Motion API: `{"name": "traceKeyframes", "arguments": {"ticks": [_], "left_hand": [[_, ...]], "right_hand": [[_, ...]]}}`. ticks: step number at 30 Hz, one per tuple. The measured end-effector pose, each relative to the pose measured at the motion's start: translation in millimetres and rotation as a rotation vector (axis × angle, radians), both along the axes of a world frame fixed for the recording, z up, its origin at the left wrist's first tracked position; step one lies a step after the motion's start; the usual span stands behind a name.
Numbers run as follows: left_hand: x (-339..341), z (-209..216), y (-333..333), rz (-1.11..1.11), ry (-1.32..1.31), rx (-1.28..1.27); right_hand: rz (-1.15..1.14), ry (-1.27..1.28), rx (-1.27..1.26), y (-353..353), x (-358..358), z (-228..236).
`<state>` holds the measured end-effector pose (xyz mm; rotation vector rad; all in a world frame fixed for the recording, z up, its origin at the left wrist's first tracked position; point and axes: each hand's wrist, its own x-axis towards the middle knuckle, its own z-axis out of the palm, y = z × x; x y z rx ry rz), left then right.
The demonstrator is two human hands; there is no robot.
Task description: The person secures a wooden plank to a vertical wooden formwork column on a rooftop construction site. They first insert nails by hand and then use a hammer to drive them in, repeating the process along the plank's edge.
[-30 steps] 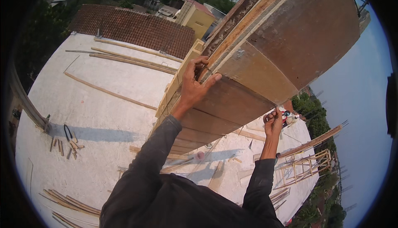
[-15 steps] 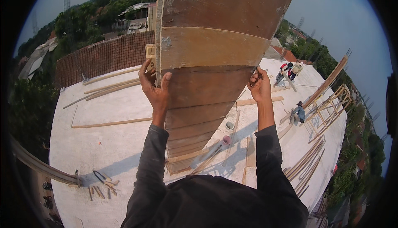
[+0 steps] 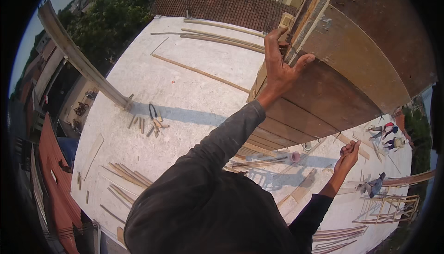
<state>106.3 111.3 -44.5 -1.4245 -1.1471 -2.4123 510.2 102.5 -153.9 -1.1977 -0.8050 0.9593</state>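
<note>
A tall brown plywood formwork panel (image 3: 333, 87), built of stacked boards with dark seams, rises in front of me and tilts up to the right. My left hand (image 3: 283, 71) grips its left edge: the thumb lies on the brown face and the fingers reach round the side, near a small pale wooden block (image 3: 286, 21). Below the panel's right edge, apart from it, my right hand (image 3: 348, 156) is closed with fingers pinched together. Anything held in that pinch is too small to make out.
I am high above a pale concrete slab (image 3: 199, 87). On it lie long timber strips (image 3: 203, 73), short wood offcuts (image 3: 157, 124) and a pinkish bucket (image 3: 294, 157). A slanting column (image 3: 83, 64) stands left. Co-workers (image 3: 391, 134) and a wooden frame (image 3: 388, 208) are at right.
My view has swung left, so the panel now sits further right in it. My right hand has come away from the panel's right edge and dropped lower; my left hand still grips the left edge.
</note>
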Motion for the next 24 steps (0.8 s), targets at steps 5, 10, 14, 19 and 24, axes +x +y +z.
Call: {"name": "traceKeyframes", "arguments": {"ticks": [5,10,14,19,24], "left_hand": [[4.0,-8.7,10.2,-0.082,-0.139,-0.009],[12.3,-21.1,24.0,-0.16,-0.098,-0.056],[6.3,-15.6,24.9,-0.15,-0.029,-0.049],[4.1,-16.4,4.6,-0.113,0.03,-0.012],[-13.5,-43.4,11.0,-0.072,0.001,-0.132]], "right_hand": [[0.194,0.32,-0.891,-93.3,8.7,-242.5],[0.777,-0.303,-1.286,-168.6,4.0,-371.0],[1.041,-0.594,-1.13,-154.0,-26.1,-373.8],[1.036,-0.642,-0.819,-138.5,-43.2,-366.9],[0.603,-0.575,-0.559,-124.6,-49.0,-368.9]]}}
